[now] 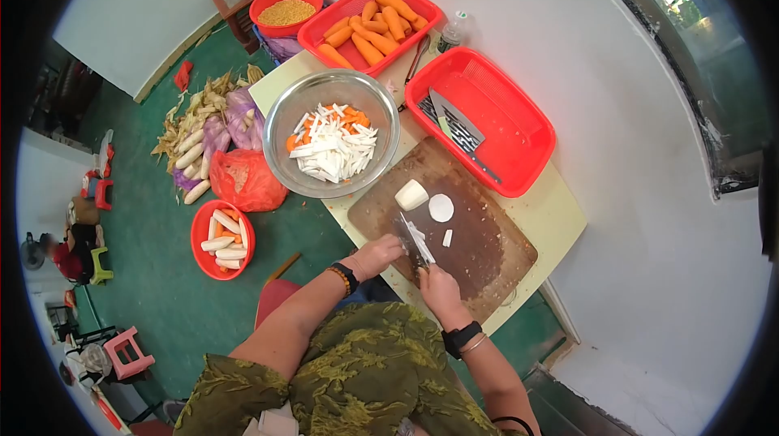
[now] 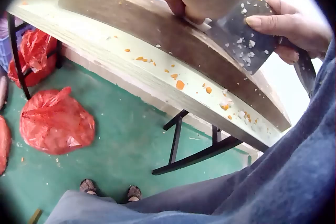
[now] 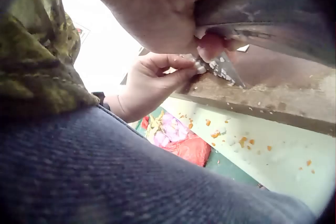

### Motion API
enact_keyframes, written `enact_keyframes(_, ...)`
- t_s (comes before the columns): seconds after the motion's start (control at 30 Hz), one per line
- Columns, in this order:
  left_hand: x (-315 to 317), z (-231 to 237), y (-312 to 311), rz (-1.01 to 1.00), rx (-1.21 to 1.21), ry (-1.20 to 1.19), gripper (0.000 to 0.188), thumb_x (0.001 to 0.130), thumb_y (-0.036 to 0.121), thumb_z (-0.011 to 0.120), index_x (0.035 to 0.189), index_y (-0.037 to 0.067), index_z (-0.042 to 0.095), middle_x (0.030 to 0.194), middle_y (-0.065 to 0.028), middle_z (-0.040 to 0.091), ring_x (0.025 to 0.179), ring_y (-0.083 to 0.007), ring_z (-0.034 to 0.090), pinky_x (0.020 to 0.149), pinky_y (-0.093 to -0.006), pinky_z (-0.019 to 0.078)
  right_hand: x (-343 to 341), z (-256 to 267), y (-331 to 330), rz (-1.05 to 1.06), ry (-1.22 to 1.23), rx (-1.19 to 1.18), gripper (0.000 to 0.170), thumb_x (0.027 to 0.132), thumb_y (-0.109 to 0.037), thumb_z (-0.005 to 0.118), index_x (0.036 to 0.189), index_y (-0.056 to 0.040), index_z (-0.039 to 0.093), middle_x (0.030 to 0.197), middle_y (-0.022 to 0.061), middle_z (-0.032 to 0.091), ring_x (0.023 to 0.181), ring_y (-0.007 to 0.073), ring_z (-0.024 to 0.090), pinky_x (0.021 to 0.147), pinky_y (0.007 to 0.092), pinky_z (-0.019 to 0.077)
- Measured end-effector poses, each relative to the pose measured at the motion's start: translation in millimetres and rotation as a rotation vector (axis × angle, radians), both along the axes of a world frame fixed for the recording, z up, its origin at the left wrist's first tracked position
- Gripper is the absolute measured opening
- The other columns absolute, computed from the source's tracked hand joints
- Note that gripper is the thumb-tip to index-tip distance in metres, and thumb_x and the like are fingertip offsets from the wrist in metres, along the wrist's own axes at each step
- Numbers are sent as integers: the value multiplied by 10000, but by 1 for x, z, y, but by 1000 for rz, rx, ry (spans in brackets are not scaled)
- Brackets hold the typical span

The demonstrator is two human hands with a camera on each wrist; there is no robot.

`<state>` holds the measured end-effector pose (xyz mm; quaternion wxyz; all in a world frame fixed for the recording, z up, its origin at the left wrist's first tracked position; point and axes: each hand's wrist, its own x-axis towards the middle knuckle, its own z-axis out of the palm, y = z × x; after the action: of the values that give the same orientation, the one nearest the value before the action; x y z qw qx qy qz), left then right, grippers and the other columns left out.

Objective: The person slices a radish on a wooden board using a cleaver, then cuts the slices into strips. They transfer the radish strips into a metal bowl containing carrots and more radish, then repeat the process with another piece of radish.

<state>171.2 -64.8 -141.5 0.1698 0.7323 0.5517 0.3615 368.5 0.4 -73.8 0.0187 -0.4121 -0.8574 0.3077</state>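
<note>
My right hand point(image 1: 442, 293) grips a broad-bladed kitchen knife point(image 2: 242, 35), with its thumb lying along the blade. Bits of white radish cling to the steel. On the blade's other side, my left hand point(image 1: 378, 256) pinches a small white radish piece point(image 3: 200, 67) between thumb and finger, close to the blade. Cut radish strips point(image 1: 418, 243) lie beside the knife on the wooden cutting board point(image 1: 495, 253). Further up the board are a radish chunk point(image 1: 411, 195), a round slice point(image 1: 441, 208) and a short stick point(image 1: 448, 238).
A steel bowl point(image 1: 277, 162) of radish and carrot sticks stands at the board's upper left. Behind are a red basket point(image 1: 311, 33) of carrots and a red basket point(image 1: 519, 132) holding another knife. Carrot scraps point(image 2: 180, 85) dot the table edge. A red bucket point(image 1: 200, 251) of radishes sits on the floor.
</note>
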Motion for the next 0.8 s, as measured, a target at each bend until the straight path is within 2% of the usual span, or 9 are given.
enact_keyframes(0.23, 6, 15, 3, 74, -9, -28, 214, 761, -4, 563, 970, 37, 589, 948, -104, 548, 925, -298, 528, 779, -363, 479, 21, 20, 3, -49, 10, 72, 263, 926, -229, 532, 802, 4, 535, 725, 210, 619, 647, 399, 624, 572, 480, 510)
enact_keyframes(0.33, 7, 18, 7, 120, -16, 11, 251, 766, 16, 625, 1015, 36, 597, 974, -122, 549, 966, -299, 516, 845, -365, 456, 28, 20, 3, -61, 2, 104, 257, 925, -224, 537, 796, -2, 533, 713, 202, 614, 634, 396, 619, 559, 474, 508)
enact_keyframes(0.53, 5, -1, 11, 47, -189, 73, 220, 770, 35, 603, 989, 44, 585, 959, -105, 549, 952, -307, 508, 810, -364, 466, 39, 19, 2, -82, 6, 152, 249, 923, -215, 543, 782, -11, 530, 709, 200, 612, 619, 397, 615, 532, 467, 504)
enact_keyframes(0.67, 2, 6, 16, 93, -83, -38, 183, 798, 66, 586, 978, 39, 582, 915, -116, 555, 911, -314, 516, 815, -376, 453, 36, 27, 1, -95, 19, 146, 257, 920, -212, 554, 782, 4, 537, 717, 213, 607, 635, 410, 606, 554, 480, 491)
enact_keyframes(0.73, -6, 32, 24, 156, 20, -105, 159, 820, 84, 570, 970, 35, 582, 897, -125, 560, 886, -322, 524, 815, -387, 444, 35, 26, 1, -101, 31, 153, 253, 915, -198, 562, 773, 11, 542, 714, 213, 605, 639, 412, 604, 565, 478, 491)
enact_keyframes(0.8, -26, 63, 33, 308, 196, -54, 153, 816, 69, 582, 964, 29, 587, 892, -134, 569, 874, -332, 530, 817, -403, 435, 31, 28, 2, -88, 30, 167, 233, 910, -194, 568, 803, 13, 565, 731, 206, 609, 643, 402, 609, 567, 465, 499)
